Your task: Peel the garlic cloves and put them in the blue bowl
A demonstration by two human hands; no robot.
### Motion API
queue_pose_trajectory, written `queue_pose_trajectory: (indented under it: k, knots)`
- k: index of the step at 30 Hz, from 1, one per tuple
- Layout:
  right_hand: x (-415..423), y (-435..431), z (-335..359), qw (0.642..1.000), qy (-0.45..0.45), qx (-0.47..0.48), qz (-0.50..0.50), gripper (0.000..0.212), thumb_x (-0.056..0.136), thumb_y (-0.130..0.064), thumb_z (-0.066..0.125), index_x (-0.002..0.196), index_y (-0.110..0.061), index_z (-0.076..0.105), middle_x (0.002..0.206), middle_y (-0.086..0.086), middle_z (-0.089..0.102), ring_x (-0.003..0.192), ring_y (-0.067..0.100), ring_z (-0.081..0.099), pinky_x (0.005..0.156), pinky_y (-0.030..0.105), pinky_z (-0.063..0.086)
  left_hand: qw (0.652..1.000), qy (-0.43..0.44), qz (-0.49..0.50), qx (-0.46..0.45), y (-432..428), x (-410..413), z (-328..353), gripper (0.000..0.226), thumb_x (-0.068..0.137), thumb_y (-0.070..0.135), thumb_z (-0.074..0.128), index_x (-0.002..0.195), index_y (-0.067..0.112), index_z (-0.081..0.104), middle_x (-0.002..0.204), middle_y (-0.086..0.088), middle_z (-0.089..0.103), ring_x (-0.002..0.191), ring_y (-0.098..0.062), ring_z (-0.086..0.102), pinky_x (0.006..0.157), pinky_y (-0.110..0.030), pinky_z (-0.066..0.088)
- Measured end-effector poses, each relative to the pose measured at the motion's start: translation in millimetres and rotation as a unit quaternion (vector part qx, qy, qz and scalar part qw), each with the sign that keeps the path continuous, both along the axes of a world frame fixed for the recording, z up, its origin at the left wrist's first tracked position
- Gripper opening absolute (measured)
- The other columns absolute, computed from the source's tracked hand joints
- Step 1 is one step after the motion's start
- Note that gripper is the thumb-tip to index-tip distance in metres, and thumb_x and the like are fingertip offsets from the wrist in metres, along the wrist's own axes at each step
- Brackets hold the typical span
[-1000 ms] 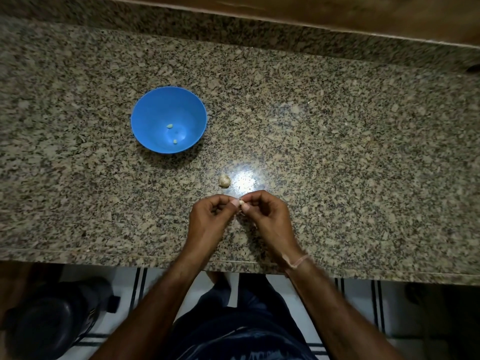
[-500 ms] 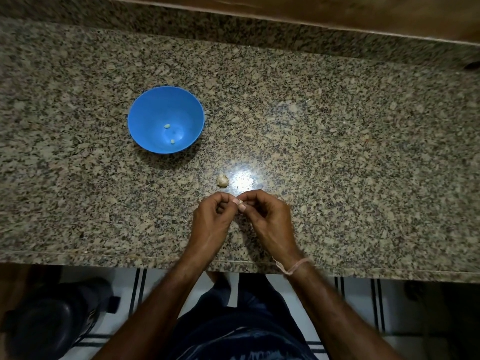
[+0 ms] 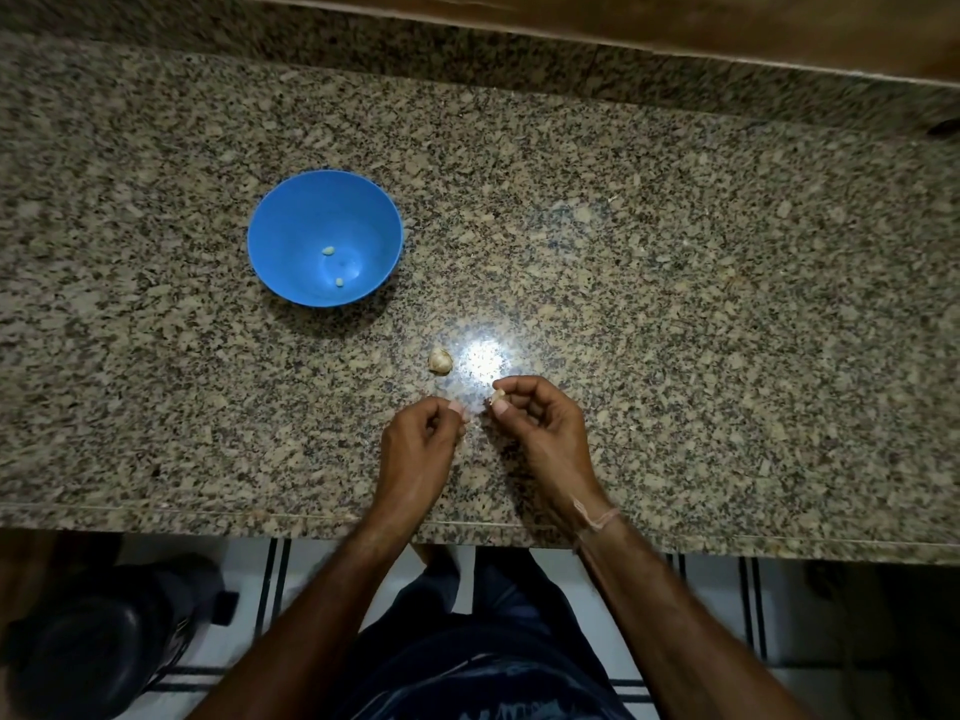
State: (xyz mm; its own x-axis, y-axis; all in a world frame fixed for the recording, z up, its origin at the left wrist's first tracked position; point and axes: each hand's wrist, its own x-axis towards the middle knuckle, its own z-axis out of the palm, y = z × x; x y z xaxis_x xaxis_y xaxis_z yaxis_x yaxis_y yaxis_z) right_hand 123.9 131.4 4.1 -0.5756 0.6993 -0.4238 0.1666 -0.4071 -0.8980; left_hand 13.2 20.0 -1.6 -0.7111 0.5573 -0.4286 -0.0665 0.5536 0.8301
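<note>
Right hand [image 3: 540,428] pinches one clove [image 3: 498,396]; left hand [image 3: 415,439] curled (contents unclear); bowl [image 3: 291,236] holds two.

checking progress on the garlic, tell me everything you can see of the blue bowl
The blue bowl is round, smooth and plastic-looking. It stands upright on the speckled granite counter, towards its left side. Two small pale peeled cloves lie apart near its bottom. Nothing else touches it.
</note>
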Motion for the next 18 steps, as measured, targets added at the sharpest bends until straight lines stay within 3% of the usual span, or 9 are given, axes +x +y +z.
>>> queue_pose_trajectory:
  k: [3, 7, 11, 15, 18]
  knots:
    - [-0.1, -1.6, -3.6, 1.000, -0.008, 0.011, 0.012, 0.016, 0.094, -0.001, 0.073, 0.109, -0.006, 0.073, 0.104, 0.010, 0.075, 0.101, 0.023, 0.072, 0.090, 0.035, 0.062, 0.999, -0.031, 0.003, 0.037, 2.6, 1.1, 3.8, 0.013, 0.104, 0.027, 0.061, 0.103, 0.028, 0.074, 0.096, 0.010, 0.076, 0.093, -0.007, 0.072, 0.081, -0.029, 0.059]
    - [-1.3, -4.9, -4.1, 1.000, 0.009, -0.002, 0.011, 0.010, 0.094, -0.002, 0.073, 0.104, -0.001, 0.072, 0.105, 0.017, 0.077, 0.105, 0.034, 0.074, 0.094, 0.044, 0.062, 0.997, -0.039, 0.012, 0.063, 6.3, 3.5, 8.8, 0.004, 0.095, 0.025, 0.075, 0.099, 0.027, 0.074, 0.089, 0.010, 0.076, 0.086, -0.006, 0.072, 0.074, -0.024, 0.059]
    - [-2.2, -7.1, -2.7, 0.999, 0.008, -0.035, 0.003, 0.012, 0.095, -0.003, 0.073, 0.104, 0.005, 0.071, 0.102, 0.022, 0.076, 0.103, 0.045, 0.072, 0.094, 0.051, 0.061, 0.996, -0.020, 0.019, 0.079, 3.6, 5.1, 12.2, 0.003, 0.095, 0.019, 0.075, 0.097, 0.021, 0.075, 0.084, 0.006, 0.077, 0.081, -0.009, 0.075, 0.071, -0.024, 0.060]
    - [0.6, -5.5, -2.7, 1.000, 0.013, -0.012, 0.023, 0.012, 0.094, -0.005, 0.075, 0.106, -0.005, 0.074, 0.102, 0.023, 0.075, 0.103, 0.044, 0.072, 0.094, 0.053, 0.061, 0.996, -0.007, 0.005, 0.088, -0.3, 2.4, 16.3, 0.005, 0.095, 0.022, 0.076, 0.098, 0.020, 0.077, 0.086, 0.005, 0.078, 0.083, -0.009, 0.075, 0.073, -0.023, 0.060]
    - [0.2, -4.0, 1.5, 0.998, 0.004, 0.046, 0.042, 0.010, 0.093, -0.006, 0.077, 0.102, -0.006, 0.073, 0.098, 0.014, 0.075, 0.100, 0.039, 0.072, 0.090, 0.050, 0.062, 0.996, -0.011, 0.011, 0.088, -0.2, 0.0, 18.7, 0.004, 0.093, 0.020, 0.077, 0.096, 0.020, 0.078, 0.084, 0.007, 0.078, 0.081, -0.006, 0.073, 0.070, -0.018, 0.057]
